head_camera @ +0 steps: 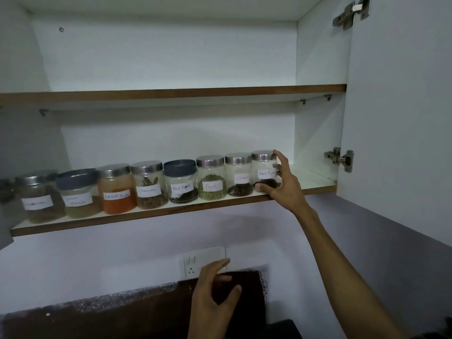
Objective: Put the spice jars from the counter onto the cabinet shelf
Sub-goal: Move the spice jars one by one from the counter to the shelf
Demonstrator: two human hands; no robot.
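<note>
**Last jar sitting close to the shelf lip, easy to knock off**

Going left to right. Row of spice jars (146,189) lined up along the lower cabinet shelf (156,214), packed side by side, most of them touching or nearly so. Probably the main risk right there: any shove on the right end could ripple down the line and nudge a neighbour, like the Cloves jar (239,174), out of place.

Further right, the end jar labelled Black Pepper (265,171), standing upright on the shelf, just beside the Cloves jar and pretty near the front edge. Could tip or slide off the lip if let go sloppily or clipped on the way out. Glass, so a fall looks like a smash.

Right hand (283,182) up at that jar: fingers spread fairly wide, curled loosely round its right side, fingertips at the lid and thumb low by the base. Looks like a light wrap, not a tight squeeze; can't tell how firm.

Left hand (214,292) down low in front of the wall socket (193,265), fingers relaxed and apart, holding nothing.
</note>
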